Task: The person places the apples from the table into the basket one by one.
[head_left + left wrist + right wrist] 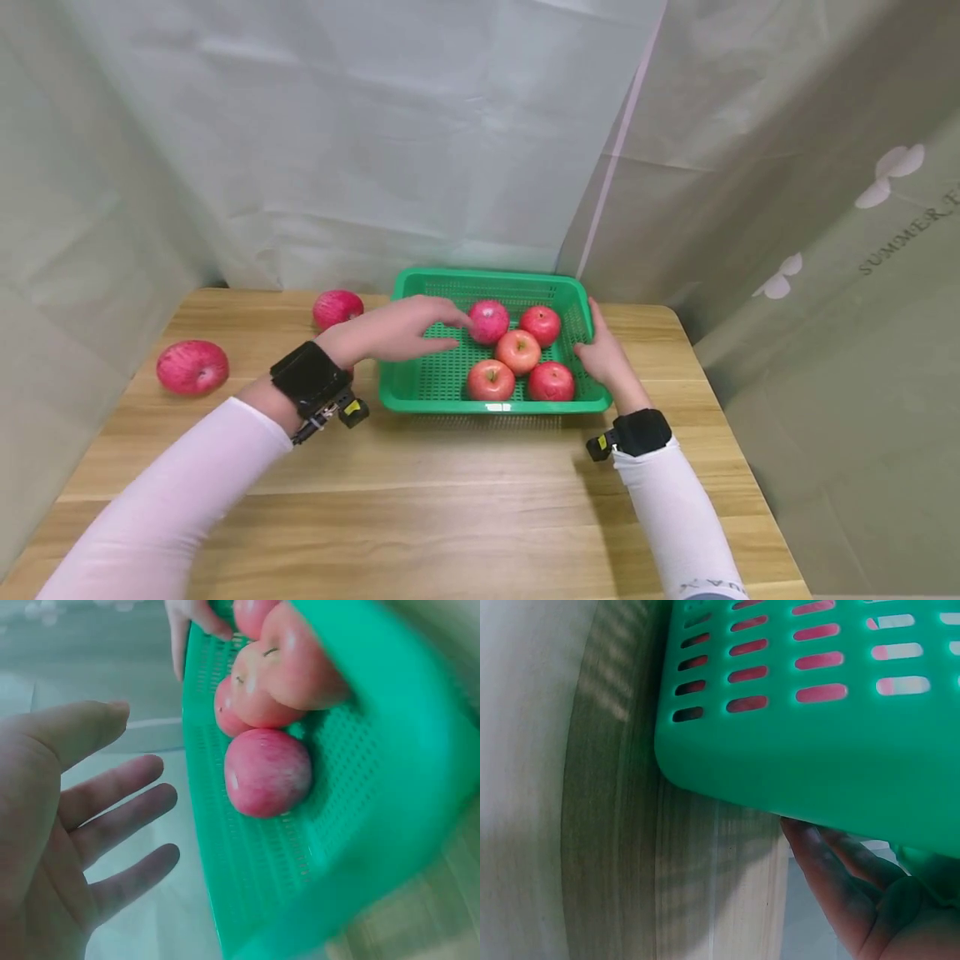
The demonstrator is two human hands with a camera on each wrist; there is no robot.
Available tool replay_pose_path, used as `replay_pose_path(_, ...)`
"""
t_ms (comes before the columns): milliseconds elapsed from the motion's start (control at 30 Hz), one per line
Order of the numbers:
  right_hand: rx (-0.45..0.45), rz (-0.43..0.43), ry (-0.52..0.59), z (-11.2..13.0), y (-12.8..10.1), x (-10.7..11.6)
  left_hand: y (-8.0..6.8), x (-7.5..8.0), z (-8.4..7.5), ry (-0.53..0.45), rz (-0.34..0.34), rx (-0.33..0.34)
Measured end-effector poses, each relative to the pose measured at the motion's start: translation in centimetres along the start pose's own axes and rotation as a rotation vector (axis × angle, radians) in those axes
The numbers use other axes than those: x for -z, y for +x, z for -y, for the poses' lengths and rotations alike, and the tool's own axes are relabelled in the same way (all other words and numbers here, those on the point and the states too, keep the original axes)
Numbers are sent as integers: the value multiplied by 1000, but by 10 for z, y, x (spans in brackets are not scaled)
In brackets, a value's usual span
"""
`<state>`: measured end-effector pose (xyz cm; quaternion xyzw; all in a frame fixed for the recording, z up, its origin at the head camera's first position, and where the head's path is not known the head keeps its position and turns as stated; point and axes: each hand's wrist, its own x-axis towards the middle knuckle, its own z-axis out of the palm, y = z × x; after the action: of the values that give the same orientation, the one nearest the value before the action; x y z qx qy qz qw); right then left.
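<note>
A green plastic basket [435, 379] stands on the wooden table and holds several red apples. My left hand [448, 327] reaches over the basket's left half with straight, empty fingers, its tips right beside the rear-left apple [488, 321]. The left wrist view shows that open palm [90, 825] a little apart from this apple [268, 771] on the basket floor [247, 885]. My right hand [597, 348] grips the basket's right rim, thumb over the edge. In the right wrist view its fingers [832, 877] lie against the outside of the basket wall [795, 750].
Two more red apples lie on the table left of the basket: one [337, 307] near the back edge, one [192, 367] near the left edge. Pale curtains close in the back and both sides. Bare tabletop [450, 500] stretches in front.
</note>
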<state>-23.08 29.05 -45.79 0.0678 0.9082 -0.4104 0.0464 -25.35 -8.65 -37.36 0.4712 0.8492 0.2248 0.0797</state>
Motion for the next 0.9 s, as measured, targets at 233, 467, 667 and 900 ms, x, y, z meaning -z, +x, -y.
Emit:
replay_pose_path(233,4,-2,12,3,2,-1,-57,3,-3,135,-44,-84)
replay_pose_path(467,5,2,4,3,4,1,-105,-1,6,223,-89,-172)
replay_pose_path(667,14,-3,5,4,4,5,-133,-10,10,315,16,-106)
replay_pose_path(900,13,-7,7,2,2,10,-149,-20,6,265,187,5)
